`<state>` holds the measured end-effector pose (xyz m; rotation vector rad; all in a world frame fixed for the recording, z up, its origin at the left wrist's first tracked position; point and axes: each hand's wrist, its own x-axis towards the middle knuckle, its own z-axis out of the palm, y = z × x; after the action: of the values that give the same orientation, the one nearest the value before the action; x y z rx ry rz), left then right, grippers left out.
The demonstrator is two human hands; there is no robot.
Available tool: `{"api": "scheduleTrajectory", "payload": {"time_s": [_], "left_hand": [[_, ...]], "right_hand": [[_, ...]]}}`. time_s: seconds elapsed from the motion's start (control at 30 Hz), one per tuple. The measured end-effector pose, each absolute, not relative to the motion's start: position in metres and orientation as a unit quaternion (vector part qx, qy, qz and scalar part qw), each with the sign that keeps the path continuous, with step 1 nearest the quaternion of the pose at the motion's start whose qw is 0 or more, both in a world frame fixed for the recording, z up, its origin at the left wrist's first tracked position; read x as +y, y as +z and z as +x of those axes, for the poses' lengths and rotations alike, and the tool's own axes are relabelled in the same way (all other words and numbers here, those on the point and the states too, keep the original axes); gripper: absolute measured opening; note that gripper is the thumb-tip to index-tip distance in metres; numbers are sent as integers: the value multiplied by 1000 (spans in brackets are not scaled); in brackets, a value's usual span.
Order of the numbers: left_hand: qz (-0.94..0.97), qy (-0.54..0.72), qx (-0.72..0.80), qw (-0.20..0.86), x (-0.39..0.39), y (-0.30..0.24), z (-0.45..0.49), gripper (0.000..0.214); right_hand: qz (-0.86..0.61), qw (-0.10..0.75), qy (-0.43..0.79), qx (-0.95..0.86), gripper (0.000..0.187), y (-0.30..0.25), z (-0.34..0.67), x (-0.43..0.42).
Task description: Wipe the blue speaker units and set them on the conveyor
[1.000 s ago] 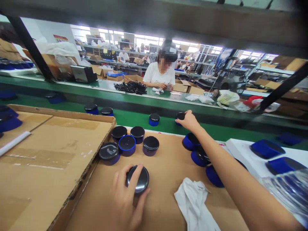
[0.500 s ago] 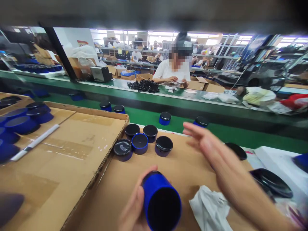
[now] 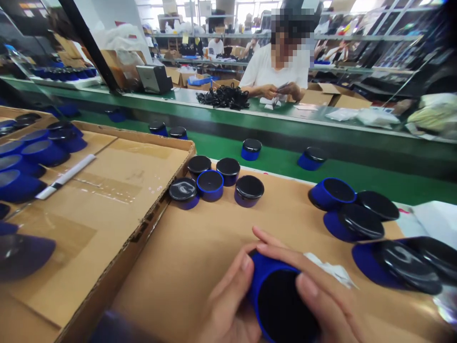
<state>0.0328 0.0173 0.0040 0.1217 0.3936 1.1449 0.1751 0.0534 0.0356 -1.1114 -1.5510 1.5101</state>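
Between my two hands is a blue cylindrical piece with a black round face [image 3: 283, 305], tilted so that face turns toward me. My left hand [image 3: 230, 300] grips its left side, thumb along the edge. Fingers of my right hand [image 3: 321, 290] wrap over its top and right side, thumb at the rim of the black face. Partly behind my right hand lies a crumpled white cloth [image 3: 332, 269]. Beyond my hands, several similar blue and black pieces [image 3: 249, 190] stand on the cardboard sheet [image 3: 171, 271]; another group [image 3: 353, 223] sits to the right.
At left, a shallow cardboard tray [image 3: 117, 186] holds several blue pieces [image 3: 46, 151] and a white stick [image 3: 67, 176]. A green conveyor belt [image 3: 278, 164] crosses behind, carrying more pieces. Across it, a person in a white shirt [image 3: 274, 71] works near a pile of black cables [image 3: 223, 96].
My right hand has come down from the right of the cardboard and closed around the blue piece. My left hand still holds it. The view has shifted downward.
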Motion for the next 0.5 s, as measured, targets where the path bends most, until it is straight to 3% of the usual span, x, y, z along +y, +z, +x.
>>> {"api": "scheduleTrajectory", "payload": {"time_s": [0.07,0.2,0.3,0.4,0.5], "left_hand": [[52,548,184,814,20,8,36,26],[63,565,227,790,22,7,37,26],[69,544,254,797,21,6,34,30],[58,536,239,808,19,9,32,28],[64,540,193,817,18,11,29,33]], "right_hand": [[-419,356,594,-587,47,28,178,52],[-393,366,545,-644,45,14,179,51],[-418,362,577,-600,33,7,178,49],[-386,388,618,-564,57,8,176,48],[-406,370,575,-607,47,15,175,48]]}}
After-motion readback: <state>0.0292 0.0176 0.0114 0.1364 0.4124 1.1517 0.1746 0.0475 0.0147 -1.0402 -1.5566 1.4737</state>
